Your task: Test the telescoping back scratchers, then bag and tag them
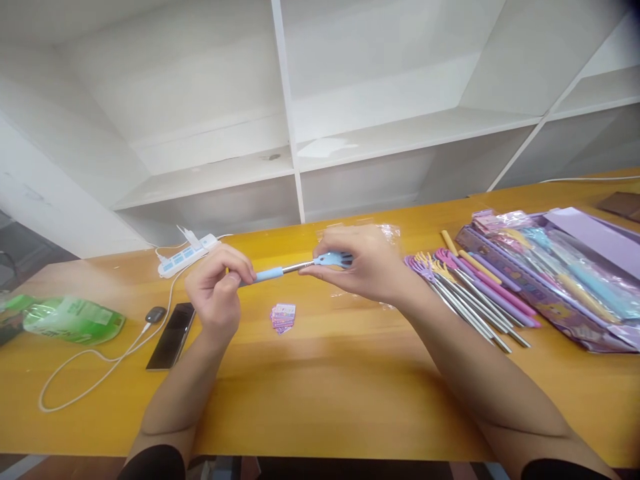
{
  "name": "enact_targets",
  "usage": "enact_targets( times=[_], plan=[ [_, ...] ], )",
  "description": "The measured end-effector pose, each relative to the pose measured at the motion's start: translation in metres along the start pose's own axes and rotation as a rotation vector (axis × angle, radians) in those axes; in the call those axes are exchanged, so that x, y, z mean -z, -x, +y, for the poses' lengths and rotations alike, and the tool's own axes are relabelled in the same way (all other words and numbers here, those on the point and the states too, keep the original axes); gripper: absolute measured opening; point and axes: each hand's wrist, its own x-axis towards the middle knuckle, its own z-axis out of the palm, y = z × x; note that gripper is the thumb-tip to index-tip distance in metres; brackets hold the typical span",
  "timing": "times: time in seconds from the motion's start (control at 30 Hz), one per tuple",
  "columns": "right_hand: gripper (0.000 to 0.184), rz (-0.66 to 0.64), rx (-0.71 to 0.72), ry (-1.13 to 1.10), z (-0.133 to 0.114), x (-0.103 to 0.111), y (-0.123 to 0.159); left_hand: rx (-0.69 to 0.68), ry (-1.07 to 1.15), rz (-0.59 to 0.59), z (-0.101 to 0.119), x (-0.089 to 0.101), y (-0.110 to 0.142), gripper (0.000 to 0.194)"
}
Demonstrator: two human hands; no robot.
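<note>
Both my hands hold one blue back scratcher (294, 268) level above the table. Its claw-shaped blue head lies between the thumb and fingers of my right hand (363, 263). My left hand (220, 283) is closed round the blue grip sleeve at the other end, and a short length of metal rod shows between them. Below the scratcher, a small stack of printed cards (283, 318) rests on the table. To the right of my right hand lie several scratcher rods (467, 307) with purple, yellow and pink claw heads, beside loose coloured grip sleeves (500, 287).
A purple printed box (555, 313) with bagged scratchers stands at the right. Clear plastic wrapping (387, 233) lies behind my right hand. On the left are a phone (171, 337), a white cable (103, 357), a power strip (187, 257) and a green bottle (75, 320). White shelving (295, 153) borders the table's back.
</note>
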Motion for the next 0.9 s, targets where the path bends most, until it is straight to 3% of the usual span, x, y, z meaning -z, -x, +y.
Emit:
enact_targets(
  times=[0.37, 0.6, 0.7, 0.77, 0.9],
  plan=[
    [0.036, 0.009, 0.005, 0.032, -0.006, -0.004, -0.001, -0.011, 0.003, 0.008, 0.003, -0.002, 0.000, 0.021],
    [0.037, 0.009, -0.017, 0.062, -0.004, 0.004, 0.001, -0.003, 0.083, -0.058, -0.015, -0.008, 0.004, 0.022],
    [0.037, -0.059, -0.135, 0.043, -0.002, 0.016, 0.000, 0.007, 0.072, -0.178, -0.019, -0.008, 0.001, 0.019],
    [0.037, -0.092, -0.243, 0.006, -0.001, 0.025, 0.000, 0.021, -0.041, -0.327, -0.018, -0.005, -0.002, 0.008],
    [0.039, -0.114, -0.322, -0.057, 0.003, 0.034, 0.000, -0.075, -0.455, -0.620, -0.015, 0.005, -0.007, 0.030]
  ],
)
